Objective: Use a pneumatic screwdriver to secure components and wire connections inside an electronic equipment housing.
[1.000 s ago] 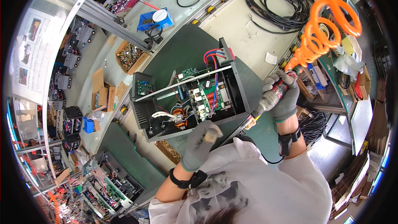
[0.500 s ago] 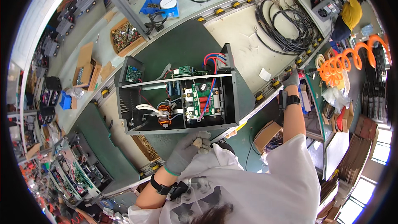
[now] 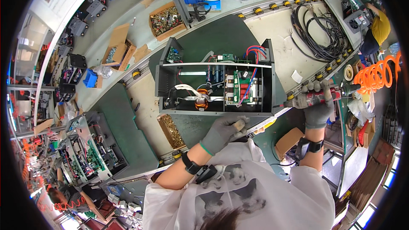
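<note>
An open black metal enclosure (image 3: 215, 113) lies on a dark green board (image 3: 204, 30). Inside it are a green circuit board (image 3: 243, 87), a copper-wound coil (image 3: 201, 99) and red and blue wires (image 3: 255, 51). My gloved right hand (image 3: 318, 113) grips a red and grey air screwdriver (image 3: 313, 99), held roughly level, its bit pointing left by the enclosure's lower right corner. Just below the enclosure's near edge is my gloved left hand (image 3: 221, 134), fingers curled and pinched together. Whatever those fingers may hold is too small to make out.
An orange coiled hose (image 3: 375, 79) runs to the screwdriver. Black cable (image 3: 317, 34) lies coiled at the far right. Boxes of small parts (image 3: 166, 20) stand on the far bench, and a screw box (image 3: 171, 131) sits at near left. Another person (image 3: 379, 27) works at upper right.
My right hand has come back from the right edge of the line and now holds the screwdriver beside the enclosure. My left hand stays near the front edge. The view has shifted.
</note>
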The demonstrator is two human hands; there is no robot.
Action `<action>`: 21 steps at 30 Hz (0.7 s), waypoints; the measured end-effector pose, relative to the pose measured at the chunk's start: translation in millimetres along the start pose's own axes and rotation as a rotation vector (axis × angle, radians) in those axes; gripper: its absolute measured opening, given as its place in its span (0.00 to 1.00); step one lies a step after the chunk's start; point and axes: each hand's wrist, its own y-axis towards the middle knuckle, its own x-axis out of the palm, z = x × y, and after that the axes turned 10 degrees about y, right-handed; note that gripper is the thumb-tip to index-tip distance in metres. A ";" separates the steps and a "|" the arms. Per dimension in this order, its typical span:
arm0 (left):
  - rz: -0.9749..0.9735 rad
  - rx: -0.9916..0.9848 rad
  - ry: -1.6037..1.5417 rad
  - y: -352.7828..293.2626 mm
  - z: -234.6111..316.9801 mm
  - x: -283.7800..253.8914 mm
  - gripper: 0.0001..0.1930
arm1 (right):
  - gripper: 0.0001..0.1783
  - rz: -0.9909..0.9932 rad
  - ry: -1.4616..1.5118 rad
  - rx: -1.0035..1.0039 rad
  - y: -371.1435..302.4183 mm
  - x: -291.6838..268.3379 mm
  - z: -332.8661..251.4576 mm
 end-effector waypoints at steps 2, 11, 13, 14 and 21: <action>-0.024 0.031 -0.041 -1.5 0.1 0.8 0.12 | 0.10 -0.079 0.146 0.000 -17.1 18.9 12.3; -0.020 0.121 -0.093 -12.4 -4.4 -0.8 0.13 | 0.13 -0.136 0.185 -0.033 -58.1 66.1 55.0; -0.020 0.134 -0.057 -12.6 -4.7 -2.7 0.13 | 0.13 -0.142 0.138 -0.053 -58.5 64.4 56.5; -0.017 0.150 -0.026 -12.8 -4.9 -3.8 0.14 | 0.14 -0.137 0.136 -0.055 -58.4 63.4 56.6; -0.045 0.137 0.051 -9.1 1.3 -7.2 0.16 | 0.14 -0.206 0.134 -0.087 -57.8 59.2 59.3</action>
